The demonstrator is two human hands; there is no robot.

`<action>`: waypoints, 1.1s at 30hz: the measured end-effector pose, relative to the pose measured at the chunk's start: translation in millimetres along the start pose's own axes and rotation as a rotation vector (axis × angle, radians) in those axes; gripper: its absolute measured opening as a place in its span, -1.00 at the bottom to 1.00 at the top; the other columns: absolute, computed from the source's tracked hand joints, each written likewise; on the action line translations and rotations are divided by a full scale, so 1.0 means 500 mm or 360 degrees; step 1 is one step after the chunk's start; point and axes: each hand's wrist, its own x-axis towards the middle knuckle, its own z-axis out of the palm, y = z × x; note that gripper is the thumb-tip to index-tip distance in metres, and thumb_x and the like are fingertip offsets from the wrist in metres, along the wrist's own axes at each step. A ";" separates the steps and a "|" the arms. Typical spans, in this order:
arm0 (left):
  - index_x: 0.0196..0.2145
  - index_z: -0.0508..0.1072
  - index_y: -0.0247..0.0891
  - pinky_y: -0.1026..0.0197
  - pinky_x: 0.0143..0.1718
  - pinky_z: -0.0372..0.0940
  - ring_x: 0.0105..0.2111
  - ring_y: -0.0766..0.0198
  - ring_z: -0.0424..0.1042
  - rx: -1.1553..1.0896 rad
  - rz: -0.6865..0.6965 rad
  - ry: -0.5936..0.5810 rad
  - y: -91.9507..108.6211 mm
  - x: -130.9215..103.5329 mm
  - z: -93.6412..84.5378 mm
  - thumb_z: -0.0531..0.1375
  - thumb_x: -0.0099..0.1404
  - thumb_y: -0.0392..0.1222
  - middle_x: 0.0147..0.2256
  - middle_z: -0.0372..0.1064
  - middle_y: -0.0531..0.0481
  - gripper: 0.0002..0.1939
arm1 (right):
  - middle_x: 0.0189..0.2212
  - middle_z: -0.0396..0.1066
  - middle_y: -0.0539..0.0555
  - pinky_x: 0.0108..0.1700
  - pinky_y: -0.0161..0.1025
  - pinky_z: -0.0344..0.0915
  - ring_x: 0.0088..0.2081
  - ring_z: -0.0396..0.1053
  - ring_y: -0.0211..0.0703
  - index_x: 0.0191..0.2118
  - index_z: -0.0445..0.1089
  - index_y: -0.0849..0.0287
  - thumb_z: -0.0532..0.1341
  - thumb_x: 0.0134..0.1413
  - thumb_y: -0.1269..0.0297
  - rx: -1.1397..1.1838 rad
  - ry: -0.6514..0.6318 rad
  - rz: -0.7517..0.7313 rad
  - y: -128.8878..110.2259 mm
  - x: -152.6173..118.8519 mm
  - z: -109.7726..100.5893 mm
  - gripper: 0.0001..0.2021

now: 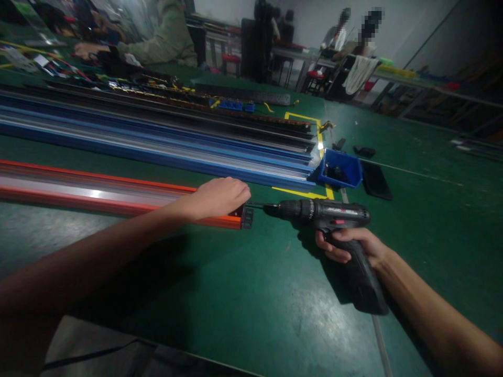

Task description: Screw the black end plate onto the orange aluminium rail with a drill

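Note:
My right hand is wrapped round the handle of a black cordless drill, a finger at its trigger. The long thin bit points left and reaches the black end cap of an orange metal profile. Over that end of the profile lies my left hand, fingers curled down and closed around it near the bit's tip. Whether it also pinches a small part there is hidden.
Several long blue profiles and dark ones lie behind the orange one. A blue bin with dark small parts stands at their right end, beside a black flat pad. A co-worker's sleeve is at the far left.

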 end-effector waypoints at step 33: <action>-0.09 0.52 -0.35 0.12 -0.28 0.29 -0.21 0.06 0.52 -0.0002 0.0008 -0.0002 0.002 -0.001 -0.007 -0.06 0.50 -0.28 -0.15 0.53 -0.22 -0.66 | -0.34 0.45 0.14 -0.47 -0.45 0.36 -0.57 0.28 -0.43 -0.12 0.57 0.46 0.32 0.23 0.34 -0.0007 0.0021 0.0029 -0.001 -0.002 -0.002 -0.77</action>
